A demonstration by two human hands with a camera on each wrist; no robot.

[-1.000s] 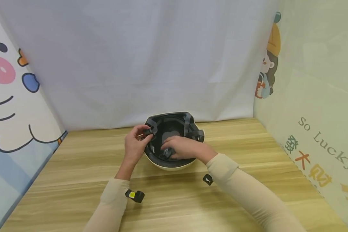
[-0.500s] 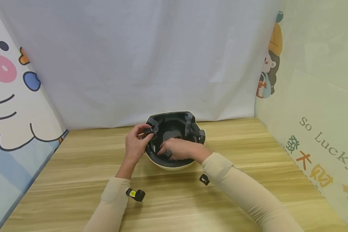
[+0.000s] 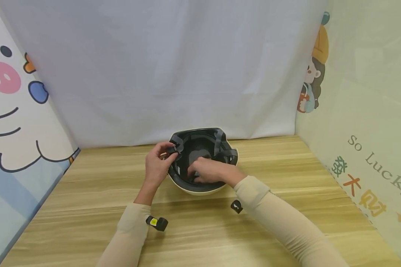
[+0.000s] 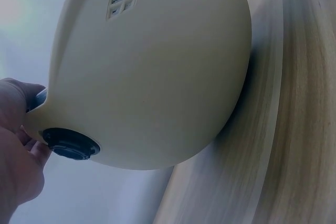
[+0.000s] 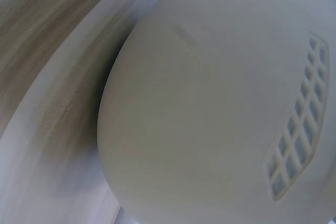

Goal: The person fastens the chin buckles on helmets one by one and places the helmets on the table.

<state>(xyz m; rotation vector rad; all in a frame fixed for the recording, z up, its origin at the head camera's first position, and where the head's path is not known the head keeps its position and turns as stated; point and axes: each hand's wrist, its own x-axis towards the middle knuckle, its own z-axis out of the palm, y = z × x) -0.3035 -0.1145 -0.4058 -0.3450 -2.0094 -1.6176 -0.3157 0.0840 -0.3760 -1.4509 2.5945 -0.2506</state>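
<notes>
Helmet count: one cream helmet point(image 3: 200, 163), upside down on the wooden table point(image 3: 87, 185) near the white curtain point(image 3: 173, 66). Left hand point(image 3: 156, 165) pinches a dark strap point(image 3: 172, 150) at its rim; right hand point(image 3: 208, 171) reaches inside, fingers curled, whether they hold anything is hidden.

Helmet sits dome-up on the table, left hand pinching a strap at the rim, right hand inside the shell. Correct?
Not quite. The helmet sits dome-down, opening up, on the table; the head view shows its dark padded inside. The rest holds: left hand pinches a strap at the rim, right hand inside the shell.
</notes>
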